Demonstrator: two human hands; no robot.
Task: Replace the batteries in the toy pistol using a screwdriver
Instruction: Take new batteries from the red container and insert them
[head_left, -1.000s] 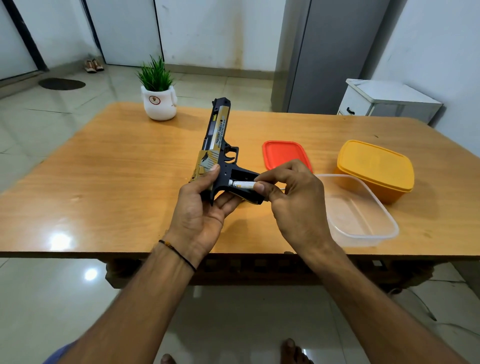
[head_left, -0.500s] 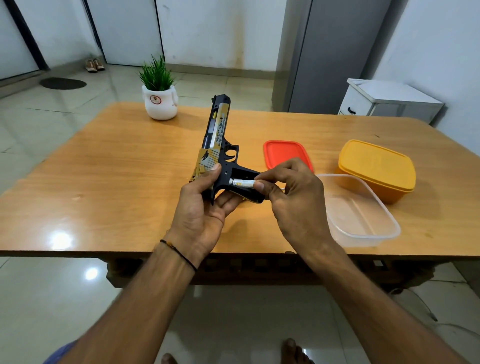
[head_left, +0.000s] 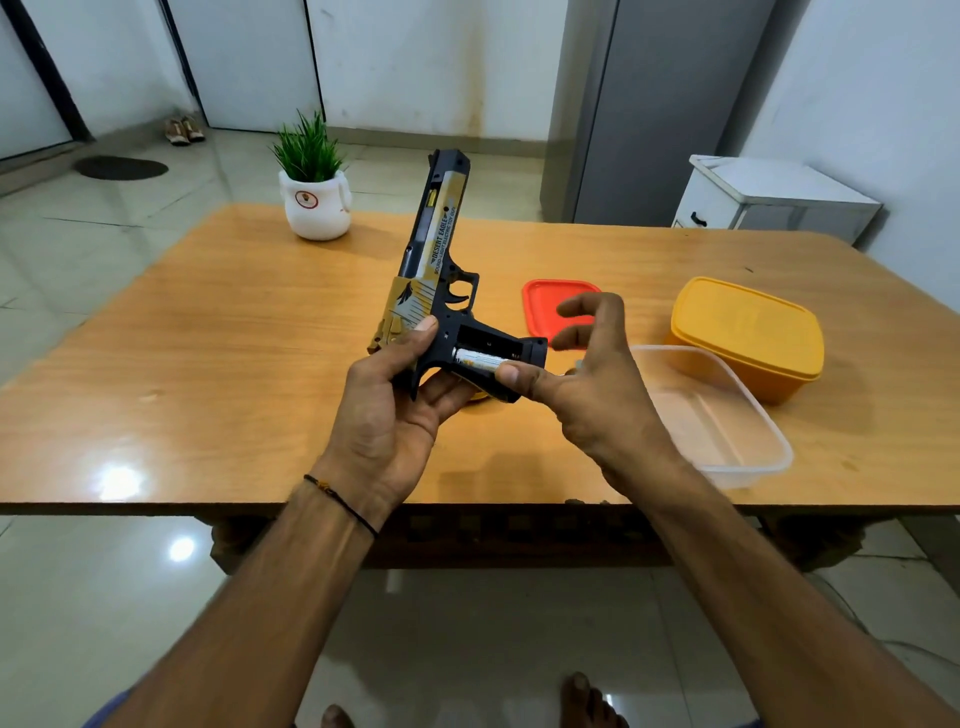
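My left hand (head_left: 387, 415) grips the black and gold toy pistol (head_left: 434, 270) by the rear of its body, barrel pointing away from me, above the wooden table (head_left: 208, 364). The grip points right with its battery compartment open. A white battery (head_left: 475, 358) lies in the near slot; the far slot looks empty. My right hand (head_left: 592, 384) is beside the grip, thumb tip pressing on the battery's right end, the other fingers spread apart and lifted. No screwdriver is visible.
A clear empty plastic box (head_left: 727, 431) stands right of my hands, a red lid (head_left: 550, 306) behind them, a closed yellow box (head_left: 748, 332) further right. A potted plant in a white pot (head_left: 314, 200) stands at the far edge. A white cabinet (head_left: 769, 202) is beyond the table.
My right fingers have let go of the battery and spread open; only the thumb stays on it. The battery now lies down in the slot. The pistol has hardly moved.
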